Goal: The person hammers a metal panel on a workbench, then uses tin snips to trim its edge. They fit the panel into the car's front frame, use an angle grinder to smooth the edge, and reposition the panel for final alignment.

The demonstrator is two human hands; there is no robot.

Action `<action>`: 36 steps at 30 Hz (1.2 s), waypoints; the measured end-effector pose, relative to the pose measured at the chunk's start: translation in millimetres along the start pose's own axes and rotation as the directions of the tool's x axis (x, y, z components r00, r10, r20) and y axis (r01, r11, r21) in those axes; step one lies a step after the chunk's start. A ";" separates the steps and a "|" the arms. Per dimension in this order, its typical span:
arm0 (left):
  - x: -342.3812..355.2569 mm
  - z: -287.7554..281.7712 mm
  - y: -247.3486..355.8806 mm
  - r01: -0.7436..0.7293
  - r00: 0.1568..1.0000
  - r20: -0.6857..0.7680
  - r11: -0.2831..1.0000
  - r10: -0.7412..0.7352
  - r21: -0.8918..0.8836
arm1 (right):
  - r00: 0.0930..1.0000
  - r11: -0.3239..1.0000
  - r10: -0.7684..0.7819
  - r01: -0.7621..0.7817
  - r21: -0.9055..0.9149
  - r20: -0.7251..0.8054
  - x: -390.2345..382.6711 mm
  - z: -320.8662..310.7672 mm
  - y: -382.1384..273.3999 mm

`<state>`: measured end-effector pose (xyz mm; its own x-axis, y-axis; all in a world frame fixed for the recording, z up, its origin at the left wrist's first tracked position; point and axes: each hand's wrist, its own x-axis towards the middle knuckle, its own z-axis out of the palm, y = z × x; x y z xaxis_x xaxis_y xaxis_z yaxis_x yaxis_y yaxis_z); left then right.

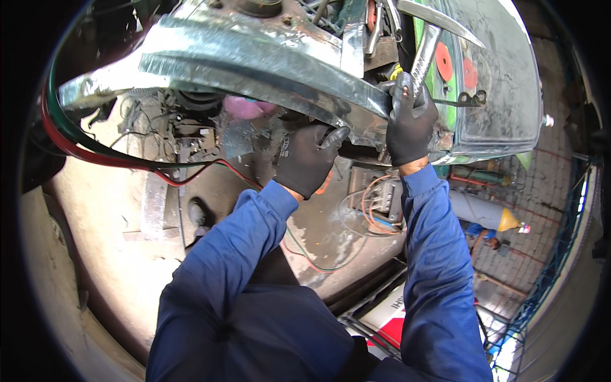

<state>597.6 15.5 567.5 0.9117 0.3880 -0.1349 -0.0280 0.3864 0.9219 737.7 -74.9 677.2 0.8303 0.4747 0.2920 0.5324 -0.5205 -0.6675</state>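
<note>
My right hand [412, 124], in a black glove, is closed round the metal handle of a hammer [425, 60] with a long, curved, pointed head. It is held over the right end of a worn, bare-metal car body panel [254, 63]. My left hand [310, 156], gloved too, is closed just under the panel's lower edge, with its thumb laid along the top. What its fingers hold, if anything, is hidden.
Right of the panel lies a green-grey hood [499, 83] with orange discs [443, 62] near it. Red and green hoses [95, 149] loop at left. A grey gas cylinder [477, 210] lies at right. Beneath the panel sits a metal box [385, 197] with cables.
</note>
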 end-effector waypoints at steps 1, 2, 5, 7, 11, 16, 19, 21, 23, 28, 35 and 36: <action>-1.0 0.5 0.7 0.004 1.000 -0.025 1.000 -0.003 0.021 | 0.999 0.999 0.031 -0.031 0.044 0.007 0.0 0.2 1.4; -0.7 2.8 1.0 -0.054 0.996 -0.068 0.996 0.059 0.075 | 0.999 0.996 0.051 -0.052 0.072 0.014 -0.1 -0.4 2.5; 0.6 4.2 1.3 -0.047 0.992 -0.111 0.987 0.065 0.154 | 0.999 0.993 0.006 -0.010 0.114 0.032 0.3 -1.6 4.7; 0.3 5.7 3.3 -0.092 0.984 -0.133 0.975 0.120 0.201 | 1.000 0.985 -0.002 -0.004 0.173 0.031 -0.7 -1.6 4.9; -1.5 11.3 12.4 -0.041 0.979 -0.185 0.976 0.081 0.213 | 0.997 0.950 0.056 -0.072 0.304 0.059 -0.6 -1.7 5.2; -3.1 15.1 12.9 0.013 0.984 -0.178 0.993 0.008 0.117 | 0.991 0.940 0.030 -0.071 0.333 0.127 -1.6 -5.0 11.8; -1.2 11.1 8.4 0.159 0.958 -0.275 0.943 -0.077 0.292 | 0.996 0.945 -0.072 0.050 0.324 0.055 0.6 0.2 18.0; -3.8 17.9 3.9 0.088 0.959 -0.283 0.980 -0.034 0.180 | 0.998 0.917 -0.059 0.041 0.398 0.032 0.7 3.8 20.9; -1.3 19.0 5.2 0.048 0.957 -0.289 0.984 0.003 0.169 | 0.985 0.917 -0.160 0.172 0.360 -0.062 1.1 5.1 21.9; -2.9 13.6 14.9 0.157 0.964 -0.227 0.986 -0.139 0.062 | 0.991 0.892 -0.133 0.110 0.439 0.022 -7.0 -11.3 12.7; -0.4 3.2 17.7 0.160 0.963 -0.237 0.981 -0.130 0.108 | 0.979 0.928 -0.150 0.091 0.362 0.137 -64.7 -84.1 -24.7; -0.3 1.5 23.0 0.264 0.942 -0.235 0.961 -0.239 0.083 | 0.975 0.933 -0.169 0.112 0.342 0.142 -67.1 -99.5 -28.8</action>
<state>597.3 23.0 589.3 0.7692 0.4700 -0.4329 0.2481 0.4047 0.8802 683.1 -162.4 745.0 0.6962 0.6518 0.3009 0.5335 -0.1893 -0.8243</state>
